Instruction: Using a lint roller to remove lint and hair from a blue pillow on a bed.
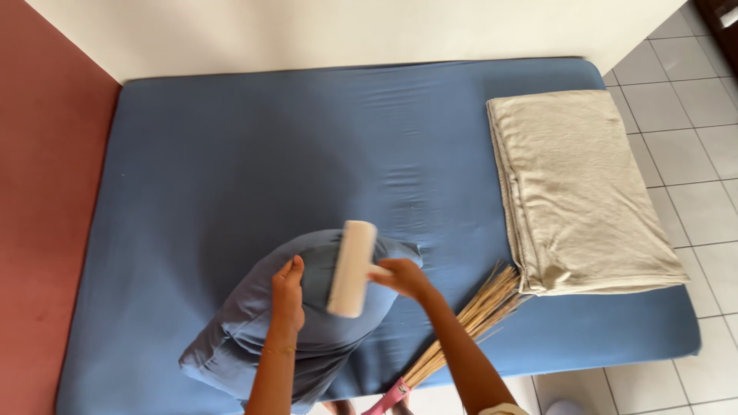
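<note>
A blue pillow (pixel 246 323) stands on end at the near edge of a blue-sheeted mattress (pixel 231 154). My left hand (pixel 288 296) grips the pillow's top from the left side. My right hand (pixel 401 277) holds the handle of a white lint roller (pixel 352 269), whose cylinder lies against the pillow's upper face, tilted slightly from upright.
A folded beige blanket (pixel 576 192) lies on the mattress's right side. A straw broom (pixel 461 323) with a pink band rests beside it near the front edge. A red wall (pixel 38 192) is at left, a pale wall behind, and grey tiled floor (pixel 692 115) at right.
</note>
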